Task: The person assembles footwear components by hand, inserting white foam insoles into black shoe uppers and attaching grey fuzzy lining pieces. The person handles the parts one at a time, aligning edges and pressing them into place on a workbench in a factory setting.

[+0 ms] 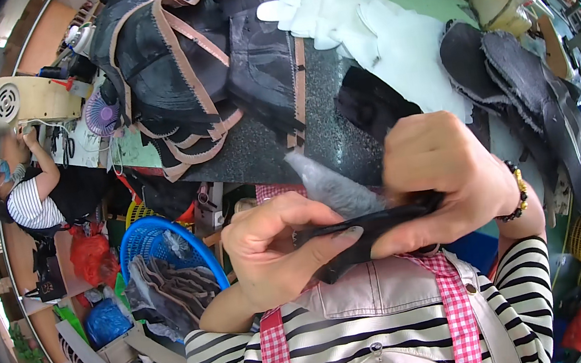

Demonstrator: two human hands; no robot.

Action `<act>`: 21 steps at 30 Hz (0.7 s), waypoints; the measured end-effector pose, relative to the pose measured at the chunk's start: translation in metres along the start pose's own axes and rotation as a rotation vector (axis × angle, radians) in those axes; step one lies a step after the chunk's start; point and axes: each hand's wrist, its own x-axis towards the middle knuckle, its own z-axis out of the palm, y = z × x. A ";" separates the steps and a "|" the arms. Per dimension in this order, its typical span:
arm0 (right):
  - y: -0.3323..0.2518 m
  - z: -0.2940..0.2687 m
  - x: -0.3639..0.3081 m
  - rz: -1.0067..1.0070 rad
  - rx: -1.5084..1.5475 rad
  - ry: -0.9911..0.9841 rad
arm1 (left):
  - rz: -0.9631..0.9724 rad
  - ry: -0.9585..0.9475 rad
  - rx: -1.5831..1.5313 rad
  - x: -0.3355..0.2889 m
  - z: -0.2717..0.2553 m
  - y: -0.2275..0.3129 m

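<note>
In front of my chest, both hands hold a black fabric piece [349,253] with a folded upper edge. My left hand [277,246] pinches its left end between thumb and fingers. My right hand [445,174] is closed over the other end, slightly blurred, its thumb along the near face. Behind the fold a fuzzy grey piece [332,184] sticks up; whether it is joined to the black one I cannot tell. Just beyond, another black piece [374,101] lies on the dark worktable [265,163], beside a spread of white foot-shaped sheets [393,37].
Dark panels edged with tan zigzag-cut tape [176,56] are heaped at the far left of the table. Dark grey sole-shaped pieces [509,69] are stacked at its right. A blue basket [214,260] stands at my left. Farther left, a co-worker [33,199] sits near a purple fan [101,115].
</note>
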 end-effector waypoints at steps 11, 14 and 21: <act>0.021 -0.032 0.006 0.033 -0.202 -0.142 | -0.031 0.089 -0.305 0.042 -0.030 -0.025; 0.023 -0.069 0.037 -0.193 -0.657 -0.018 | 0.276 0.083 -0.084 0.092 -0.033 0.006; 0.034 -0.034 -0.003 0.013 -1.219 -0.277 | 0.644 0.026 0.721 0.071 -0.017 -0.075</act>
